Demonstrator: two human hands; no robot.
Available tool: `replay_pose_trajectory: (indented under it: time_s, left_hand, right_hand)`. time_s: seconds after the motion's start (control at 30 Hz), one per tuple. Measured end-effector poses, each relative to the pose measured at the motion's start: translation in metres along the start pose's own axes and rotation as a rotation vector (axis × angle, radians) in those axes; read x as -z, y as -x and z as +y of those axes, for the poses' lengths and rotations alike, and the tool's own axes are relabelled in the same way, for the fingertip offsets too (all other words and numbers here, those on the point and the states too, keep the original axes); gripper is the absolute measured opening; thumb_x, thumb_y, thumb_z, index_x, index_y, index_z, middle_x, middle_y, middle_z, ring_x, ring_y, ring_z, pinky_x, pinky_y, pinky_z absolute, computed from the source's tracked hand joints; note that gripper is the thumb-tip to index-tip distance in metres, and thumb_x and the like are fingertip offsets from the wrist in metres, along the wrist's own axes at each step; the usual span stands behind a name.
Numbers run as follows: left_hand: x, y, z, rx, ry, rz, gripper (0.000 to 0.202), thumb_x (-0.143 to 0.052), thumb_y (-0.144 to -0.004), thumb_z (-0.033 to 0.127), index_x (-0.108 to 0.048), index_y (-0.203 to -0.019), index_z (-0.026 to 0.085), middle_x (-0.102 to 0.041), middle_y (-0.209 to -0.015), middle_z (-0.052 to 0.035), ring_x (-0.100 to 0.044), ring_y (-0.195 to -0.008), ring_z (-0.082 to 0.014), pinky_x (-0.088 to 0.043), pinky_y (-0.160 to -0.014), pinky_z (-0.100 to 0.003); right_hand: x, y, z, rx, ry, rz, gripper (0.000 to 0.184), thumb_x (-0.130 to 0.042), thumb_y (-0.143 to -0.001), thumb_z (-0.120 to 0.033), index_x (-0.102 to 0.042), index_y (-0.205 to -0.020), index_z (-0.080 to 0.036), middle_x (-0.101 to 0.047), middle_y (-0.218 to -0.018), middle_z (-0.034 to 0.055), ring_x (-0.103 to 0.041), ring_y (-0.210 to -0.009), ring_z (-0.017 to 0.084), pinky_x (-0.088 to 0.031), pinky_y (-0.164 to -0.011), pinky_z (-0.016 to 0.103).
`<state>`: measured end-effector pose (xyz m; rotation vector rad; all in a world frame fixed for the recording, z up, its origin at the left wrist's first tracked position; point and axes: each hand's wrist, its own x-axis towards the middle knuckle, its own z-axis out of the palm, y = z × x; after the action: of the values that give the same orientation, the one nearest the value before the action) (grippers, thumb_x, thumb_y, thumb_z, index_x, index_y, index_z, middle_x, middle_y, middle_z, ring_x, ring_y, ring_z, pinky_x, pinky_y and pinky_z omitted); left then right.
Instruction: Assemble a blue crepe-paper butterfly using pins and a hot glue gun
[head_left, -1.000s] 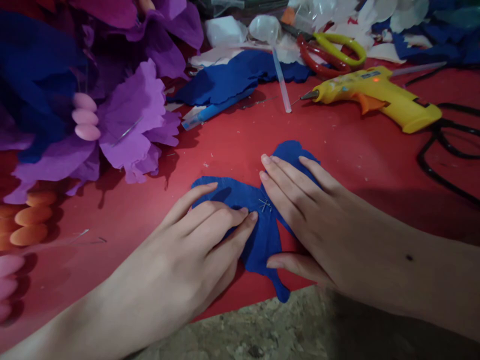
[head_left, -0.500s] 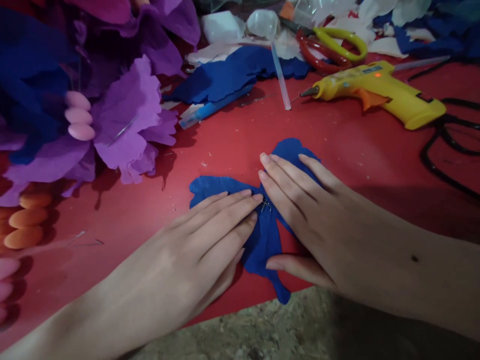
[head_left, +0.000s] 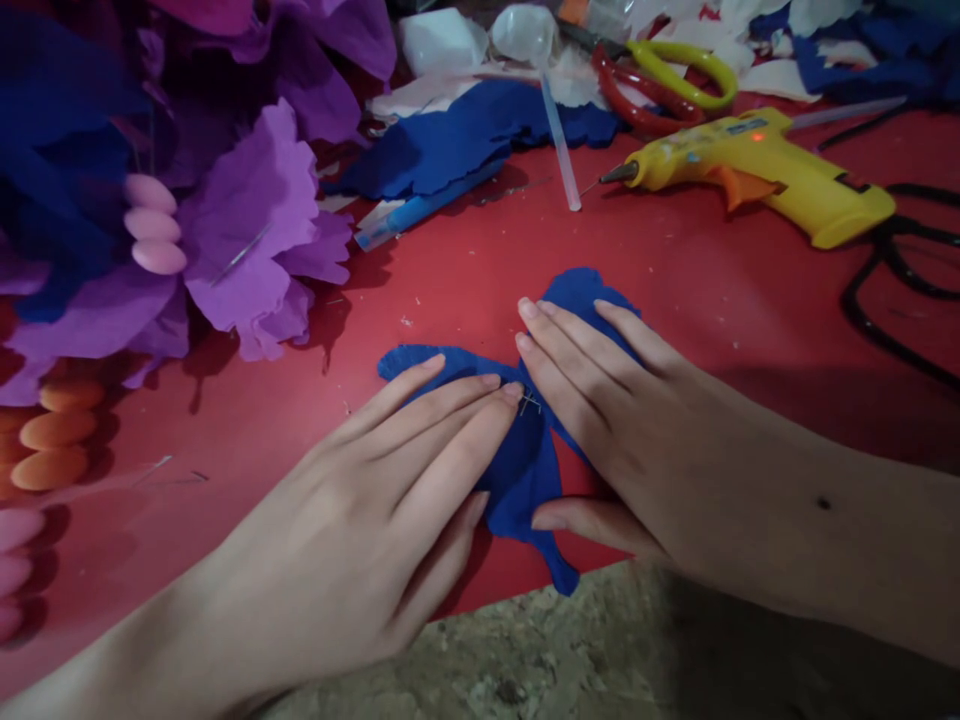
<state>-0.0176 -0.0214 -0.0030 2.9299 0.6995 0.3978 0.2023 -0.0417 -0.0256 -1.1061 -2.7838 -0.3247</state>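
Observation:
A blue crepe-paper cutout (head_left: pixel 525 470) lies flat on the red work surface (head_left: pixel 675 280). My left hand (head_left: pixel 390 490) rests open on its left lobe, fingers stretched out and pressing down. My right hand (head_left: pixel 607 420) lies open on the right lobe, fingers flat, thumb on the lower edge. The fingertips of both hands meet near a small tangle of thin wire (head_left: pixel 530 402) at the middle of the paper.
A yellow hot glue gun (head_left: pixel 765 175) with its black cord (head_left: pixel 892 300) lies at the back right, a glue stick (head_left: pixel 561 150) and scissors (head_left: pixel 660 85) beyond. Purple paper flowers (head_left: pixel 247 230) and orange beads (head_left: pixel 52 435) fill the left. A blue pen (head_left: pixel 420 210) lies by blue paper scraps (head_left: pixel 465 140).
My left hand's fingers have uncurled and slid right, flattening over the blue paper until they touch the right hand's fingertips. The right hand has stayed put.

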Motion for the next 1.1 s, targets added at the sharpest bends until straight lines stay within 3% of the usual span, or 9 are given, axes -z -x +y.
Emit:
replay_pose_trajectory:
  time_s: [0.53,0.73,0.87,0.97,1.1]
  left_hand:
    - [-0.0048,0.0015,-0.0059,0.008,0.08,0.041,0.035,-0.041,-0.091,0.01,-0.057,-0.122,0.013,-0.064,-0.128,-0.007,-0.056,-0.123,-0.0189,-0.027,-0.118,-0.045]
    - [-0.0088,0.0002,-0.0032,-0.024,0.023,0.084,0.028,-0.044,-0.093,0.01,-0.061,-0.115,0.008,-0.069,-0.12,-0.0079,-0.056,-0.122,-0.0163,-0.017,-0.12,-0.037]
    - [-0.0078,-0.0014,-0.0002,0.006,0.022,0.117,0.026,-0.045,-0.094,0.01,-0.062,-0.113,0.008,-0.07,-0.119,-0.0064,-0.057,-0.122,-0.016,-0.019,-0.12,-0.037]
    - [-0.0056,-0.0031,-0.0007,-0.049,-0.022,0.093,0.026,-0.045,-0.093,0.013,-0.063,-0.112,0.008,-0.07,-0.118,-0.0075,-0.059,-0.119,-0.0171,-0.018,-0.12,-0.036]
    - [-0.0036,-0.0025,-0.0046,-0.058,0.024,0.09,0.027,-0.044,-0.092,0.014,-0.063,-0.111,0.009,-0.071,-0.116,-0.0094,-0.064,-0.112,-0.0197,-0.031,-0.115,-0.046]
  right_hand:
    - [-0.0001,-0.0015,-0.0003,-0.027,-0.039,0.012,0.081,-0.028,-0.094,-0.058,-0.042,-0.132,0.012,-0.041,-0.139,0.0323,-0.038,-0.134,0.037,-0.034,-0.107,0.051]
    - [-0.0015,0.0001,0.0003,-0.024,-0.071,-0.008,0.083,-0.025,-0.094,-0.058,-0.035,-0.137,0.011,-0.035,-0.144,0.0313,-0.033,-0.137,0.035,-0.031,-0.11,0.05]
    - [-0.0017,-0.0006,0.0005,-0.022,-0.088,0.003,0.083,-0.027,-0.094,-0.059,-0.038,-0.135,0.012,-0.038,-0.141,0.0323,-0.036,-0.135,0.036,-0.034,-0.109,0.049]
    - [-0.0006,-0.0021,0.0002,-0.022,-0.074,-0.002,0.082,-0.029,-0.094,-0.058,-0.042,-0.133,0.012,-0.04,-0.14,0.033,-0.039,-0.134,0.037,-0.037,-0.107,0.05]
    - [0.0033,-0.0039,-0.0007,-0.015,-0.051,-0.026,0.081,-0.033,-0.092,-0.059,-0.043,-0.133,0.011,-0.04,-0.14,0.0328,-0.039,-0.134,0.036,-0.039,-0.105,0.051]
